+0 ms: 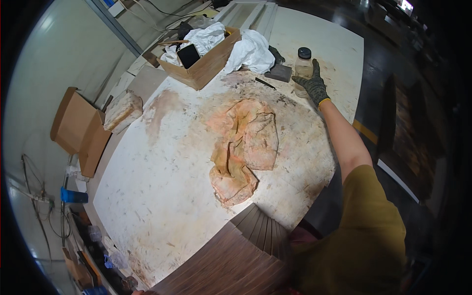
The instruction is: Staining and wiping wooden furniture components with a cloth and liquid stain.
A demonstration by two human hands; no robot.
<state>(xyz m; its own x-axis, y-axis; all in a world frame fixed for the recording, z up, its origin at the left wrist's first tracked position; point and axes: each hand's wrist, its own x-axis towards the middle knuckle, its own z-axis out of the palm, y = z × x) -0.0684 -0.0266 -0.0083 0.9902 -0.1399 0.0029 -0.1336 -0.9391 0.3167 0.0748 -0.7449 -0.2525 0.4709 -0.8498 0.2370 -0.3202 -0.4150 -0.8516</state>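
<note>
My right hand (312, 84), in a dark grey-green knit glove with a yellow cuff, reaches to the far right of the worktable. Its fingers lie around a clear bottle (304, 68) with a black cap, which stands upright. A stained orange and cream cloth (246, 147) lies crumpled mid-table. Close to my body, a stack of dark brown wood-grain planks (226, 255) juts over the table's near edge. A tiny skin-toned patch at the lower edge, beside the planks, may be my left hand; its fingers cannot be made out.
A cardboard box (209, 64) of white rags and a dark flat device stands at the back, with a white cloth (251, 51) beside it. Nearby are a dark grey block (279, 73) and a black pen (265, 83). An opened carton (81, 128) sits left of the stained table (152, 196).
</note>
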